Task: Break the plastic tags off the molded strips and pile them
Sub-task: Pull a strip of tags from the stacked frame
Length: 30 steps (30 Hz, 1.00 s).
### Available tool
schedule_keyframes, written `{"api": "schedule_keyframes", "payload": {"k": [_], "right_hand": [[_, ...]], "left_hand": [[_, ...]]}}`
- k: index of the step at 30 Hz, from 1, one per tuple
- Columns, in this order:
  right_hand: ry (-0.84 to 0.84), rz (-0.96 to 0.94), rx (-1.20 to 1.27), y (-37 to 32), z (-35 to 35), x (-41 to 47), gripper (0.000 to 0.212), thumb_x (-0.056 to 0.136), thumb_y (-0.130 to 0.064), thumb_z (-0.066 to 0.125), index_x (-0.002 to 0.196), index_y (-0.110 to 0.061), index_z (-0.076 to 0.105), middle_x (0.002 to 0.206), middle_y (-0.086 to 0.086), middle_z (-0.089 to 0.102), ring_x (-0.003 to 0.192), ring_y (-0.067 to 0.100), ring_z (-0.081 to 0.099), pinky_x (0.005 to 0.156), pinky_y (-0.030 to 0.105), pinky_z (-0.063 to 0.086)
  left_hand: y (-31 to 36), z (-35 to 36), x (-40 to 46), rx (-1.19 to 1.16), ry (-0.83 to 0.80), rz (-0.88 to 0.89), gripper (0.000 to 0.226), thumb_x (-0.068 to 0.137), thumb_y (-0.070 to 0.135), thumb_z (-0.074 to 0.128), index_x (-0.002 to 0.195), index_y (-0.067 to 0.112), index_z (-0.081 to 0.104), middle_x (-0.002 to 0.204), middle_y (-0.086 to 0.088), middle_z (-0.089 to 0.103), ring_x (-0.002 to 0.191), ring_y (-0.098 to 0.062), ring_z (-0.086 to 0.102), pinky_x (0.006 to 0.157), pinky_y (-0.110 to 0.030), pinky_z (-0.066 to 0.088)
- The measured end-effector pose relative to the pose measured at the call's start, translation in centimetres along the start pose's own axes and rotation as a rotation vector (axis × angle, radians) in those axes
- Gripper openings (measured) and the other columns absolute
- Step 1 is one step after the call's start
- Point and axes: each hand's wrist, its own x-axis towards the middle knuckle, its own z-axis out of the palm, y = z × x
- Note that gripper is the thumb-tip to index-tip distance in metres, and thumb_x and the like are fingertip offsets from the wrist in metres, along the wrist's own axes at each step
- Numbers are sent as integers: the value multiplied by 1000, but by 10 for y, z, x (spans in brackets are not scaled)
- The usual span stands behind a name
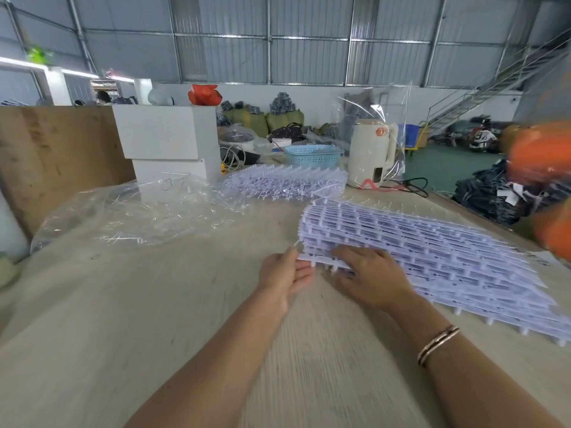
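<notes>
A thick stack of pale lilac molded strips (432, 245) carrying rows of tags lies on the wooden table (154, 319), right of centre. My left hand (285, 274) holds the near left end of a strip (324, 261) at the stack's front edge, thumb on top and fingers beneath. My right hand (369, 278) rests on the same strip, its fingers bent over the front of the stack. A second heap of lilac strips (284, 182) lies farther back near the middle of the table.
A heap of clear plastic pieces and film (139, 208) covers the left of the table. Behind stand a white box (167, 134), a blue basket (312, 155) and a cream kettle (370, 152) in a clear bag. A blurred orange shape (543, 168) sits at the right edge.
</notes>
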Motion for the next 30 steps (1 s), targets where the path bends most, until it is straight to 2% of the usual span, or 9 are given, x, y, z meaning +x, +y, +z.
{"api": "schedule_keyframes", "payload": {"k": [3, 6, 8, 10, 14, 20, 24, 27, 30], "right_hand": [[-52, -58, -19, 1, 0, -2, 49, 95, -48, 37, 142, -33, 32, 150, -12, 33, 132, 9, 39, 113, 31, 16], [-10, -88, -9, -7, -1, 0, 44, 97, -40, 38, 140, -29, 39, 148, -8, 39, 129, 11, 42, 111, 29, 19], [-9, -110, -3, -7, -1, 0, 46, 94, -31, 46, 139, -27, 39, 145, -6, 42, 128, 13, 43, 109, 29, 20], [-36, -137, -10, 0, -1, -4, 54, 90, -27, 48, 142, -25, 34, 146, -2, 41, 130, 16, 41, 109, 29, 22], [-73, -118, -24, 20, -5, -16, 61, 94, -43, 44, 148, -26, 22, 148, -2, 38, 133, 22, 38, 107, 30, 29], [-97, -145, -8, 27, -10, -14, 62, 91, -49, 47, 146, -33, 23, 148, -10, 35, 128, 15, 42, 103, 26, 34], [-170, -150, -30, 26, -15, -14, 59, 93, -47, 44, 146, -36, 21, 153, -10, 29, 126, 18, 48, 100, 36, 43], [-183, -161, -68, 21, -17, -13, 57, 95, -29, 45, 147, -32, 22, 152, -7, 32, 124, 22, 49, 98, 37, 44], [-135, -187, -86, 19, -15, -17, 58, 95, -29, 45, 148, -25, 22, 151, -2, 33, 126, 22, 47, 100, 32, 39]], "left_hand": [[2, -3, -1, -137, 81, 12, 18, 93, 17, 49, 88, 4, 60, 72, -8, 65, 62, -14, 65, 61, -30, 58], [-2, 15, -15, -355, -75, -154, 14, 92, 23, 58, 98, 10, 61, 92, -13, 66, 77, -19, 67, 68, -36, 56], [-8, 30, -21, -311, -185, -227, 22, 91, 24, 61, 108, 11, 60, 100, -13, 65, 87, -20, 64, 68, -35, 53], [-13, 39, -21, -197, -177, -197, 20, 94, 20, 55, 110, 9, 60, 97, -9, 66, 86, -18, 63, 69, -31, 52], [-13, 34, -16, -196, -90, -103, 18, 98, 8, 46, 111, 3, 57, 88, -12, 68, 75, -19, 67, 60, -26, 56], [2, 17, -20, -138, 14, -34, 12, 94, 1, 49, 87, 3, 59, 79, -12, 68, 62, -17, 68, 57, -25, 59], [6, 2, -20, -200, 120, -2, 15, 96, 9, 50, 83, 6, 56, 74, -8, 67, 61, -13, 66, 59, -23, 57], [-6, 12, -28, -322, -9, -130, 13, 91, 23, 61, 95, 10, 59, 91, -8, 67, 81, -18, 66, 75, -32, 54], [-18, 28, -35, -217, -206, -226, 16, 91, 27, 60, 98, 13, 60, 104, -12, 63, 93, -23, 61, 82, -36, 50]]}}
